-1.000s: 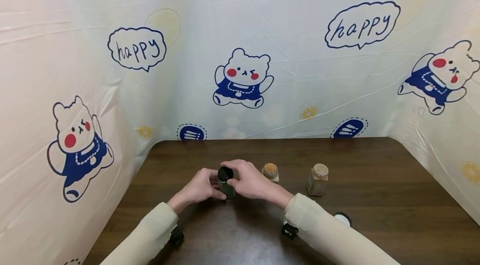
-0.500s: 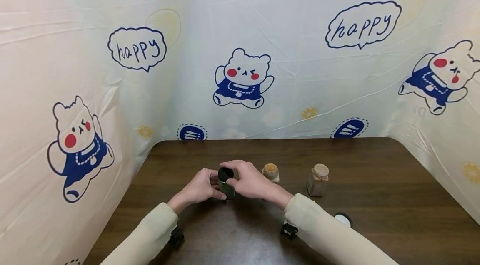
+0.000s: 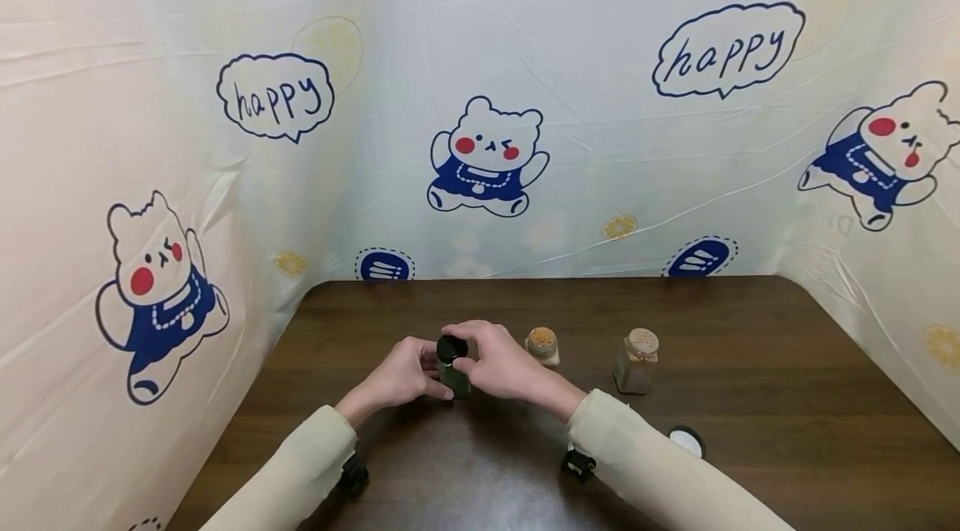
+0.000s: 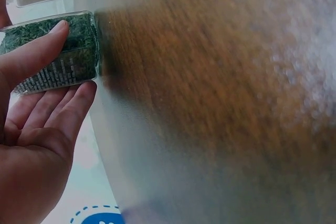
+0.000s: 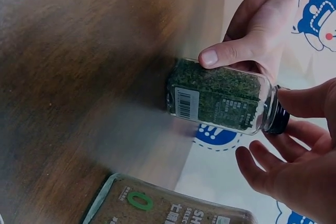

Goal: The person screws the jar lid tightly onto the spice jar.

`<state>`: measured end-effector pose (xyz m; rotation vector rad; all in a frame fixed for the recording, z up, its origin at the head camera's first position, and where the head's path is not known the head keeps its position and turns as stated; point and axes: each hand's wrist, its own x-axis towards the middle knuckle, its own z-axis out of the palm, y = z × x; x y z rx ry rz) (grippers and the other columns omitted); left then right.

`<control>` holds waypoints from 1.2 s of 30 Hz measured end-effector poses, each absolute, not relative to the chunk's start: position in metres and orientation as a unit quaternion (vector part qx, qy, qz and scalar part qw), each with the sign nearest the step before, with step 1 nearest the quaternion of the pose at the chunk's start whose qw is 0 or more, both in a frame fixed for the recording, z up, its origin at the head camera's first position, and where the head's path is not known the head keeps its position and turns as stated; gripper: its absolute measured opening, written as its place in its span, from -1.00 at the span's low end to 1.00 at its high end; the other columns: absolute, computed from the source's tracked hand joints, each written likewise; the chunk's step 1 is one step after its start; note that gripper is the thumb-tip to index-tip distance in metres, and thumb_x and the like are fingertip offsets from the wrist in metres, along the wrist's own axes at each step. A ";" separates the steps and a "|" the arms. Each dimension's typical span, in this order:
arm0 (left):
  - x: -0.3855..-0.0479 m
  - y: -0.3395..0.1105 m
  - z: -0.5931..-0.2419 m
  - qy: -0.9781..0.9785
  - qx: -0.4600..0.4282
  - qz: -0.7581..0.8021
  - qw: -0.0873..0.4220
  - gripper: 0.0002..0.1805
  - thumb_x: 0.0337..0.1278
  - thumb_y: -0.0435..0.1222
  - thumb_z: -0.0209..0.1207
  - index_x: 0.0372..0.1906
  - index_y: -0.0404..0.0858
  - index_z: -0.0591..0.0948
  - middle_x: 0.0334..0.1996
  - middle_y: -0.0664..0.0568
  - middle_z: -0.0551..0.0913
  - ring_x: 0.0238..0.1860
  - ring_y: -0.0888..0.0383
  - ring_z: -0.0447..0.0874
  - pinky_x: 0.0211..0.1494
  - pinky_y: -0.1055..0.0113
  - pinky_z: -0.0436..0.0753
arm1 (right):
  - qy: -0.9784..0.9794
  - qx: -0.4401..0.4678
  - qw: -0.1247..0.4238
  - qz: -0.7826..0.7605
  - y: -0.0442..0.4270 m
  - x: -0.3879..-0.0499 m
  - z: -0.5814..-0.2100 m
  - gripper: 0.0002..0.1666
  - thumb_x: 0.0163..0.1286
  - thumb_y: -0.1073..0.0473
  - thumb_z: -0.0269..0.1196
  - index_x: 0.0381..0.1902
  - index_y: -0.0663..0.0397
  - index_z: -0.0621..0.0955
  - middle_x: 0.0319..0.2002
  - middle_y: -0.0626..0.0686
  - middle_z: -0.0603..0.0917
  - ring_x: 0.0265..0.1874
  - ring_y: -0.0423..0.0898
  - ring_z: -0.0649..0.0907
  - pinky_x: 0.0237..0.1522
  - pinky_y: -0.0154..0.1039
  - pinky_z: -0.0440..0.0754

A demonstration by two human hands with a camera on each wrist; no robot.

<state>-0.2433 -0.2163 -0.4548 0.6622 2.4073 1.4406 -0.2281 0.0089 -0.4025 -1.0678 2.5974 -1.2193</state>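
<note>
Left of centre on the dark wood-grain table [image 3: 720, 314], nearer its left edge than its right, a glass jar of dried green herbs [image 5: 218, 98] stands upright between two hands. The left hand [image 3: 401, 373] grips the lower glass, its thumb on the near side and its fingers behind — only a jar's width of opening. The right hand [image 3: 495, 360] pinches the black cap [image 3: 452, 348] at the jar's neck between thumb and fingers; in the right wrist view its outer fingers bend loosely clear of the glass. A white label with a barcode [image 5: 185, 103] shows on the jar's side.

Just beyond the right hand, toward the far edge, is a smaller-looking jar with an orange top [image 3: 542, 343]. Farther toward the right edge stands a square glass jar of brown powder [image 3: 636, 364] with a pale perforated top. Nearer the person lies a round black-rimmed lid with a white face [image 3: 686, 440] — partly hidden by the right cream sleeve [image 3: 660, 456]. Behind the table's far edge hangs a pale curtain [image 3: 480, 31] printed with bears and "happy" bubbles.
</note>
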 end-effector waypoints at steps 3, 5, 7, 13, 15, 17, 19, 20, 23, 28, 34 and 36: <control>-0.243 -0.216 -0.453 0.829 0.227 0.496 0.127 -0.52 -0.05 -0.52 0.58 0.07 -0.39 0.75 -0.06 -0.10 0.81 0.00 0.01 0.81 0.10 0.19 0.74 | 0.850 -0.343 0.035 -0.400 0.008 -0.228 -0.404 -0.44 0.50 0.37 0.30 0.43 0.16 0.56 0.31 0.15 0.63 0.34 0.06 0.57 0.27 0.00 0.62; -0.242 -0.215 -0.452 0.829 0.226 0.495 0.126 -0.52 -0.05 -0.52 0.58 0.06 -0.38 0.75 -0.06 -0.09 0.81 0.00 0.01 0.81 0.09 0.20 0.75 | 0.852 -0.337 0.030 -0.400 0.008 -0.227 -0.404 -0.45 0.50 0.36 0.31 0.42 0.16 0.57 0.31 0.14 0.63 0.34 0.06 0.57 0.26 -0.01 0.62; -0.242 -0.215 -0.451 0.829 0.226 0.495 0.126 -0.53 -0.05 -0.52 0.58 0.06 -0.38 0.75 -0.07 -0.09 0.81 0.00 0.01 0.81 0.08 0.22 0.75 | 0.854 -0.334 0.022 -0.399 0.007 -0.227 -0.405 -0.45 0.49 0.36 0.33 0.41 0.17 0.58 0.30 0.14 0.63 0.33 0.07 0.57 0.26 -0.01 0.62; -0.240 -0.213 -0.448 0.829 0.226 0.496 0.126 -0.53 -0.05 -0.53 0.57 0.05 -0.38 0.76 -0.09 -0.09 0.81 -0.02 0.01 0.81 0.05 0.24 0.76 | 0.858 -0.321 0.010 -0.400 0.006 -0.225 -0.407 -0.46 0.48 0.31 0.36 0.39 0.15 0.60 0.29 0.13 0.64 0.33 0.06 0.57 0.25 -0.04 0.62; -0.240 -0.213 -0.448 0.828 0.228 0.497 0.125 -0.53 -0.06 -0.53 0.57 0.05 -0.38 0.76 -0.09 -0.09 0.81 -0.02 0.01 0.81 0.04 0.23 0.77 | 0.859 -0.314 0.010 -0.404 0.006 -0.224 -0.408 -0.46 0.48 0.30 0.37 0.39 0.13 0.61 0.29 0.12 0.64 0.32 0.05 0.58 0.20 -0.08 0.64; -0.239 -0.213 -0.448 0.826 0.229 0.500 0.125 -0.54 -0.07 -0.54 0.57 0.04 -0.39 0.76 -0.10 -0.09 0.81 -0.03 0.01 0.81 0.04 0.23 0.77 | 0.859 -0.311 0.006 -0.406 0.006 -0.223 -0.409 -0.46 0.48 0.29 0.38 0.38 0.13 0.61 0.28 0.13 0.64 0.30 0.06 0.59 0.11 -0.13 0.66; -0.239 -0.213 -0.447 0.826 0.229 0.500 0.125 -0.54 -0.07 -0.53 0.58 0.04 -0.38 0.76 -0.10 -0.09 0.81 -0.03 0.01 0.81 0.04 0.24 0.77 | 0.860 -0.307 0.003 -0.409 0.006 -0.222 -0.410 -0.46 0.47 0.28 0.39 0.38 0.12 0.62 0.28 0.13 0.65 0.29 0.06 0.59 0.05 -0.17 0.65; -0.239 -0.213 -0.448 0.825 0.230 0.501 0.126 -0.54 -0.07 -0.53 0.57 0.04 -0.38 0.76 -0.10 -0.09 0.81 -0.03 0.01 0.81 0.03 0.24 0.77 | 0.860 -0.305 0.002 -0.410 0.005 -0.222 -0.410 -0.46 0.47 0.28 0.39 0.38 0.12 0.62 0.28 0.13 0.64 0.29 0.06 0.59 0.04 -0.18 0.64; -0.240 -0.213 -0.448 0.823 0.232 0.503 0.127 -0.54 -0.07 -0.54 0.57 0.04 -0.39 0.76 -0.10 -0.09 0.81 -0.04 0.01 0.82 0.03 0.24 0.77 | 0.859 -0.299 0.006 -0.415 0.005 -0.220 -0.409 -0.45 0.48 0.27 0.39 0.39 0.12 0.61 0.29 0.13 0.63 0.32 0.06 0.57 0.06 -0.15 0.63; -0.240 -0.214 -0.449 0.825 0.229 0.500 0.127 -0.55 -0.06 -0.54 0.57 0.03 -0.38 0.76 -0.10 -0.08 0.82 -0.03 0.01 0.81 0.04 0.23 0.77 | 0.856 -0.304 0.012 -0.418 0.006 -0.219 -0.410 -0.42 0.49 0.26 0.38 0.42 0.13 0.58 0.32 0.16 0.61 0.37 0.10 0.53 0.19 -0.03 0.63; -0.241 -0.214 -0.451 0.828 0.228 0.496 0.126 -0.57 -0.04 -0.53 0.56 0.02 -0.38 0.77 -0.11 -0.07 0.82 -0.04 0.00 0.82 0.05 0.19 0.77 | 0.845 -0.323 0.028 -0.424 0.009 -0.224 -0.413 -0.37 0.48 0.24 0.39 0.46 0.11 0.54 0.36 0.16 0.58 0.30 0.06 0.58 0.14 -0.01 0.66; -0.240 -0.214 -0.450 0.828 0.226 0.497 0.128 -0.56 -0.04 -0.53 0.56 0.03 -0.37 0.77 -0.10 -0.07 0.82 -0.04 0.01 0.81 0.07 0.19 0.76 | 0.840 -0.324 0.040 -0.434 0.010 -0.226 -0.414 -0.37 0.48 0.24 0.38 0.47 0.09 0.53 0.36 0.14 0.59 0.27 0.05 0.61 0.11 -0.02 0.67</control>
